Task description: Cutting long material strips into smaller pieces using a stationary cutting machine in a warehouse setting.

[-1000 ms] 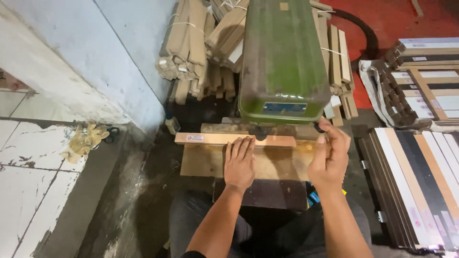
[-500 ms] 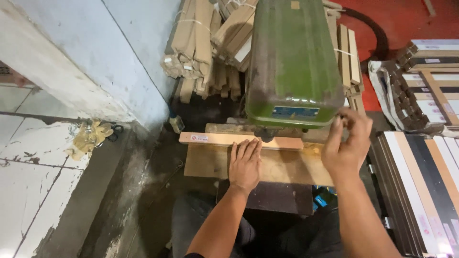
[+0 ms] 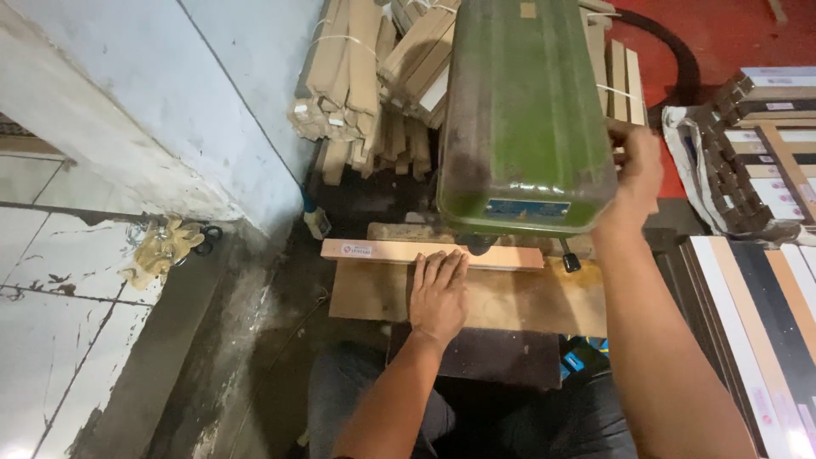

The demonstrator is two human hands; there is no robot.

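Your left hand [image 3: 439, 293] lies flat, fingers [image 3: 442, 265] straight and together, pressing the pale wooden strip [image 3: 399, 252] onto the plywood work board [image 3: 527, 297] under the green machine head [image 3: 523, 110]. A small white oval label [image 3: 357, 249] sits at the strip's left end; a blue rectangular plate [image 3: 527, 208] marks the machine's front. Your right hand [image 3: 636, 166] reaches beside the machine's right flank; you cannot tell what its fingers grip. Bundled wooden strips [image 3: 357, 76] lean against the wall.
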